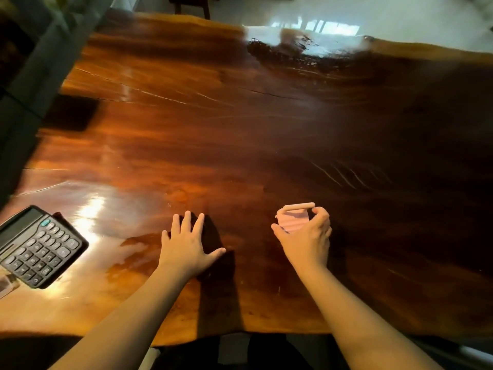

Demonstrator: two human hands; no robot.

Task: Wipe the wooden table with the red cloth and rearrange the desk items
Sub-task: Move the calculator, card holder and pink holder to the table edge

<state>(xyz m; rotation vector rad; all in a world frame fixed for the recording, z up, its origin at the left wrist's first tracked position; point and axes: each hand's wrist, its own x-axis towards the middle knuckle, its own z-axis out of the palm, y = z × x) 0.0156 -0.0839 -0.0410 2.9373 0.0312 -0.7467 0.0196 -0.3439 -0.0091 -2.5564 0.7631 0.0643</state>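
Observation:
The glossy wooden table [240, 134] fills the view. My left hand [186, 247] hovers flat just above it near the front edge, fingers spread, holding nothing. To its right, my right hand [306, 239] grips a small pink object [293, 218] with a rounded bar on top, held just above the wood. A black calculator [37, 247] lies tilted at the front left edge. No red cloth is in view.
A clear plastic item [6, 285] pokes in at the left border under the calculator. A dark sofa or cabinet [32, 62] stands along the table's left side. A chair leg [192, 6] and bright tiled floor [373, 17] show beyond the far edge.

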